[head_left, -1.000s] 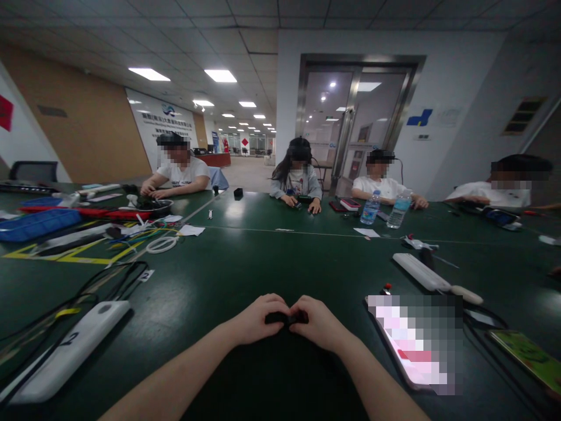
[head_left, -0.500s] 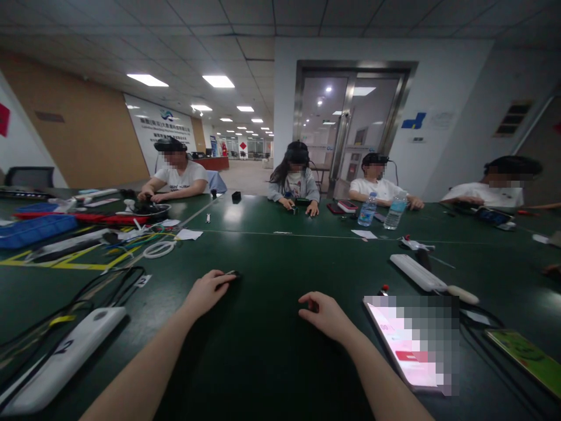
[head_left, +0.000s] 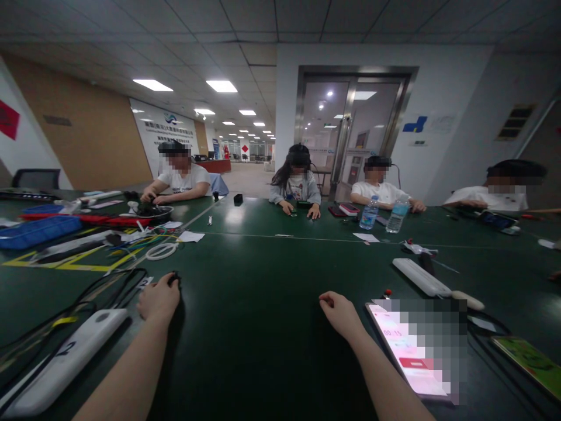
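The left hand (head_left: 160, 297) has its fingers bent round a small black object (head_left: 174, 278), mostly hidden by them, low over the left part of the dark green tabletop (head_left: 254, 327). A light, even pinch with the wrist low would probably steady something this small, and the forearm is best held clear of the thin black cables (head_left: 105, 282) just beside the hand. The right hand (head_left: 344, 316) is apart from it, right of the middle, fingers curled narrow; whether anything is inside I cannot tell. Relaxed there, it would leave the view of the black piece open. Counting outward: one black object in the grip; two long white plastic bars, one (head_left: 65, 365) towards the near left corner, the other (head_left: 421, 277) right of centre; one pink-lit phone (head_left: 414, 365) beside the right forearm; one coiled white cable (head_left: 161, 251); at least one blue plastic tray (head_left: 39, 233) by the left edge; one small black box (head_left: 238, 199) near the far edge; two clear plastic bottles (head_left: 369, 214) (head_left: 398, 215); and four seated people along the far side.
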{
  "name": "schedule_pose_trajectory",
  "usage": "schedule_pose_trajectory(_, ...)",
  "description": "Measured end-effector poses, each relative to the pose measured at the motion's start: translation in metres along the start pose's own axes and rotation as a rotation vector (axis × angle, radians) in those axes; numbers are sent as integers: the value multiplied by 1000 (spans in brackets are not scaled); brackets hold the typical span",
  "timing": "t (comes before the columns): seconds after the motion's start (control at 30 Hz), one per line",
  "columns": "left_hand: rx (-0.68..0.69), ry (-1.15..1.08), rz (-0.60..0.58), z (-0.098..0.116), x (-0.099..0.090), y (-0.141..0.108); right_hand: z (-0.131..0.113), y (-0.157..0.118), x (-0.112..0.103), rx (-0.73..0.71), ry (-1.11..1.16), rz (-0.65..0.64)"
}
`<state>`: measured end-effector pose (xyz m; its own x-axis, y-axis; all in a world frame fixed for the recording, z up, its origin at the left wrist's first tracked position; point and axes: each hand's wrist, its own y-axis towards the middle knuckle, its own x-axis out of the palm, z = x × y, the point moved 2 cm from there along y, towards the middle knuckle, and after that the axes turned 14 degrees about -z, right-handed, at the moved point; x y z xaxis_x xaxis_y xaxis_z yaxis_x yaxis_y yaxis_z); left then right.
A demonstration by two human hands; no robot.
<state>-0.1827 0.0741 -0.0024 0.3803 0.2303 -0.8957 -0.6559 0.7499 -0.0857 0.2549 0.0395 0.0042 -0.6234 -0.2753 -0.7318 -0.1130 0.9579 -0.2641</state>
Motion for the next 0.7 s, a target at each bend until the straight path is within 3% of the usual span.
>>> schedule_pose_trajectory(0.7,-29,-55,14,4,0,-6,-2,-5,0,12,48,-58)
